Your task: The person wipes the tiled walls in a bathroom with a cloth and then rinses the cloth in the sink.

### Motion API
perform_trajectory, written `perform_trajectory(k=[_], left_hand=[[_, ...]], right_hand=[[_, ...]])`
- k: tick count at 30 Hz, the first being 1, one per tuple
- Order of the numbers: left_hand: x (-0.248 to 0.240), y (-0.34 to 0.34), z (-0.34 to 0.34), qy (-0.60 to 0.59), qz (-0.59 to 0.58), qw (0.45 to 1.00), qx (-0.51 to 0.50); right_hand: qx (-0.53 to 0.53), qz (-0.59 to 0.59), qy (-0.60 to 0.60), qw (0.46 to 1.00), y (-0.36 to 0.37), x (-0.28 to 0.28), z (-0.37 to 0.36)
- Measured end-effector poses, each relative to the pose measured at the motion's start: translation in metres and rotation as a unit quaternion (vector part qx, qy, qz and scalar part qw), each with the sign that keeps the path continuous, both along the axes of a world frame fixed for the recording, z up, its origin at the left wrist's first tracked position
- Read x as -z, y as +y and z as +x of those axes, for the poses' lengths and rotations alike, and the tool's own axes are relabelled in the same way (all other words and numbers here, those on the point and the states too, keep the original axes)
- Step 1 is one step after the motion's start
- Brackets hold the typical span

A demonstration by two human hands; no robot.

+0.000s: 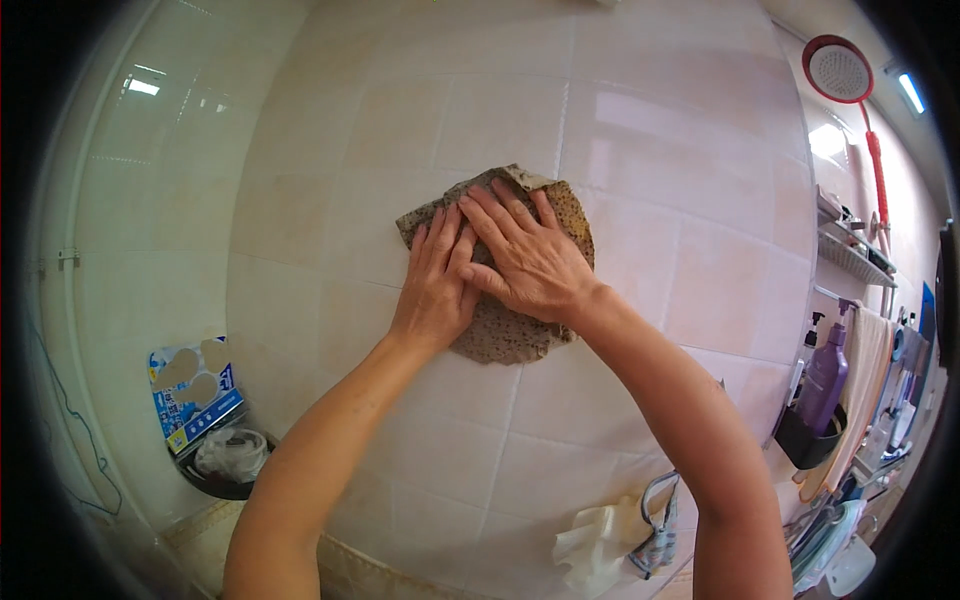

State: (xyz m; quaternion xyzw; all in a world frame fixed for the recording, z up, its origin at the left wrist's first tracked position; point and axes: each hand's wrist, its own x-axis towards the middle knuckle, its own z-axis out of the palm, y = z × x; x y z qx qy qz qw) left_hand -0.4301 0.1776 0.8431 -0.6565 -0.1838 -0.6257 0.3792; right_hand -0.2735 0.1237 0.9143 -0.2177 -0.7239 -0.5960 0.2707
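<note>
A brown, dark-speckled cloth (pixel 510 338) lies flat against the tiled wall (pixel 440 400), its upper edge crumpled and partly folded over. My right hand (pixel 530 255) presses on its upper middle with the fingers spread. Beside it, my left hand (pixel 437 280) rests on the cloth's left part, fingers stretched out and flat. The right thumb crosses over the left hand. Neither hand grips the cloth; the part beneath my palms is hidden.
A red-rimmed shower head (pixel 838 70) hangs at upper right. Below are a wire shelf (pixel 856 255), a purple pump bottle (pixel 824 372) in a black holder (pixel 810 440), and a hanging towel (pixel 858 390). A corner caddy (pixel 215 482) sits lower left; cloths (pixel 600 545) hang lower right.
</note>
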Motion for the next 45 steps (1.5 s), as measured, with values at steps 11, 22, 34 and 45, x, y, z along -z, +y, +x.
perform_trajectory(k=[11,22,34,45], left_hand=[[-0.035,0.002,-0.032,-0.031,-0.057,0.993,-0.103],[0.076,-0.027,-0.040,-0.044,-0.141,0.980,-0.133],[0.017,-0.022,-0.007,-0.040,-0.164,0.983,-0.078],[-0.025,0.014,-0.083,-0.053,-0.125,0.984,-0.113]], right_hand=[[-0.007,0.027,0.064,0.998,0.027,-0.035,-0.038],[-0.012,-0.085,-0.113,0.990,0.035,0.039,-0.058],[0.040,0.013,-0.040,0.998,0.010,-0.007,-0.023],[0.007,0.043,0.037,0.998,0.057,-0.031,-0.102]])
